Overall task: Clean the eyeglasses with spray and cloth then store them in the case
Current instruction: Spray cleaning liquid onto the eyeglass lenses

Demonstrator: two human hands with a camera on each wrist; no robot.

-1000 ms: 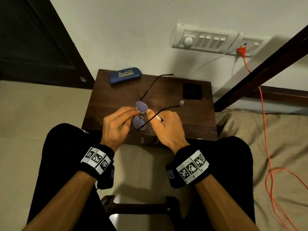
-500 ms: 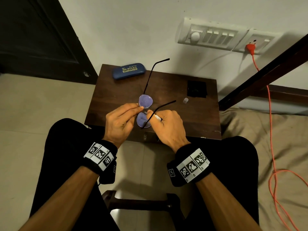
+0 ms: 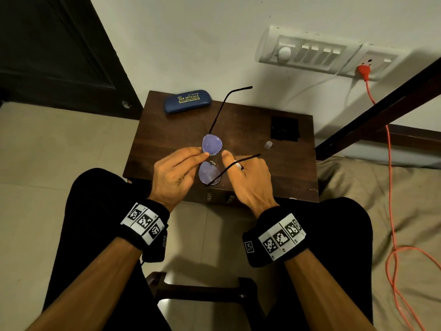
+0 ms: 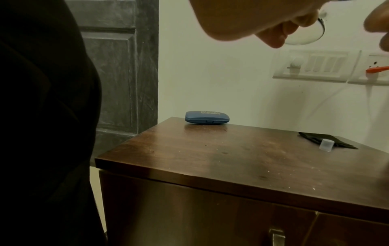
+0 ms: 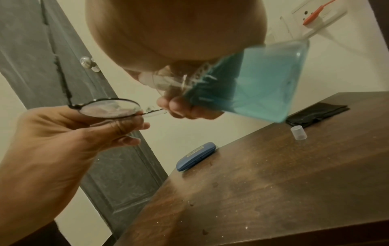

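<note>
Thin black-framed eyeglasses (image 3: 211, 161) with bluish lenses hang above the front of the wooden table (image 3: 181, 130), temples unfolded. My left hand (image 3: 177, 170) pinches the frame near the bridge; one lens (image 5: 109, 108) rests on its fingers. My right hand (image 3: 248, 177) grips a small spray bottle of blue liquid (image 5: 258, 84), its nozzle close to the glasses. The bottle's clear cap (image 3: 268, 144) stands on the table. A black cloth (image 3: 285, 128) lies folded at the back right. The blue case (image 3: 187, 101) lies closed at the back left corner.
A wall with a switch panel (image 3: 310, 53) and an orange plug and cord (image 3: 364, 70) rises behind the table. A dark door (image 3: 55, 51) is at the left, a bed (image 3: 381, 199) at the right. My knees flank the table's drawer front.
The glasses have been raised and tilted so the lenses face up more. The clear cap, at the temple tip a second ago, now stands apart on the table.
</note>
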